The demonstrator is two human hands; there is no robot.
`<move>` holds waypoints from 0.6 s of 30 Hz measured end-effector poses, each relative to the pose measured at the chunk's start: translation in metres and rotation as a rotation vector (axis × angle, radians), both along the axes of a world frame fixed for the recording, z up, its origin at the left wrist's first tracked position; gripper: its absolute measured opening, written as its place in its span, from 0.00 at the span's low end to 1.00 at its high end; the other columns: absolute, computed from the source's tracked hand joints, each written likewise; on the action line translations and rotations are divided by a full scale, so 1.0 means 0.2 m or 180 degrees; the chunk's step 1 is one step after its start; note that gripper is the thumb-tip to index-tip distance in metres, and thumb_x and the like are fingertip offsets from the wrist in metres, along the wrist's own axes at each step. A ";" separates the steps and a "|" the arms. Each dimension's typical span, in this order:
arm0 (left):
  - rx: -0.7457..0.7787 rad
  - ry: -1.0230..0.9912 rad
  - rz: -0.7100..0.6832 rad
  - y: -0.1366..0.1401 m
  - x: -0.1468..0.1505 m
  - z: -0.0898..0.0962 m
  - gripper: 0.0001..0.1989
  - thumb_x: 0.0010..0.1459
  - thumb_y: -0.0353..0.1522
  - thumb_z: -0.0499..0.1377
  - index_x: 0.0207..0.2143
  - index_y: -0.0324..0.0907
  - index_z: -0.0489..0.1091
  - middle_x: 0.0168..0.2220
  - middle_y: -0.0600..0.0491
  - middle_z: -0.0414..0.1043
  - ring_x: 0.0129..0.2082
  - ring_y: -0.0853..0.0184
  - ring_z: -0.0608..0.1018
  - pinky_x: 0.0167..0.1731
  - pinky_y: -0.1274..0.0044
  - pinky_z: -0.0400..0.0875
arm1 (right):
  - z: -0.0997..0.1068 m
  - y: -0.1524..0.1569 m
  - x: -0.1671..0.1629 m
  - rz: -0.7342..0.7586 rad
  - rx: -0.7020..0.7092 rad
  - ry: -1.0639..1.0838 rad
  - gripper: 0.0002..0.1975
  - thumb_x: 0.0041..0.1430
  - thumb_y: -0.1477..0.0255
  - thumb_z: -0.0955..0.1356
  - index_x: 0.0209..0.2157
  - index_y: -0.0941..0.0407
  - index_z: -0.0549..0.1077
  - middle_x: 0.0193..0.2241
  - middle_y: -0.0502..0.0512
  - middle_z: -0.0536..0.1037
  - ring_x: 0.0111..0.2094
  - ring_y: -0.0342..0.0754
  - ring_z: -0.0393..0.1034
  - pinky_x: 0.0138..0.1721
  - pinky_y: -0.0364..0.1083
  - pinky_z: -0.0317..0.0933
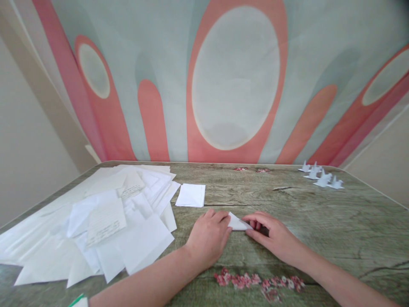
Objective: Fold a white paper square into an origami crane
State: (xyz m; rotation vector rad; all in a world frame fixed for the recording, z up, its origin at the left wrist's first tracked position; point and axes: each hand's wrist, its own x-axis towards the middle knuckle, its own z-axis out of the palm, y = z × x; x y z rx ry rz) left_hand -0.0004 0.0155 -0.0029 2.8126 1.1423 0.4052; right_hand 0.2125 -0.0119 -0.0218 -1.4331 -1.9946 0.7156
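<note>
A small piece of white paper folded into a triangle [237, 223] lies on the wood-patterned table between my hands. My left hand [211, 233] rests over its left end, fingers closed on it and covering that part. At the pointed right corner, my right hand [266, 232] pinches the paper between thumb and fingers. Behind my left hand sits a small stack of white square paper [191, 195]. Several folded white paper cranes [322, 178] stand at the far right of the table.
Loose white sheets [143, 238], some with printed text, spread in a heap over the table's left side. Pink flower patterns [246, 280] mark the wooden tabletop [319, 221] near the front. A coral and grey patterned backdrop [174, 128] rises behind the table's far edge.
</note>
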 end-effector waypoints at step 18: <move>0.0033 0.0211 0.0056 -0.01 0.01 0.01 0.14 0.61 0.33 0.48 0.48 0.41 0.64 0.49 0.51 0.66 0.43 0.61 0.67 0.44 0.69 0.65 | 0.01 0.00 0.02 -0.0002 -0.0327 0.0144 0.08 0.58 0.68 0.63 0.38 0.54 0.71 0.29 0.51 0.72 0.31 0.45 0.64 0.34 0.43 0.57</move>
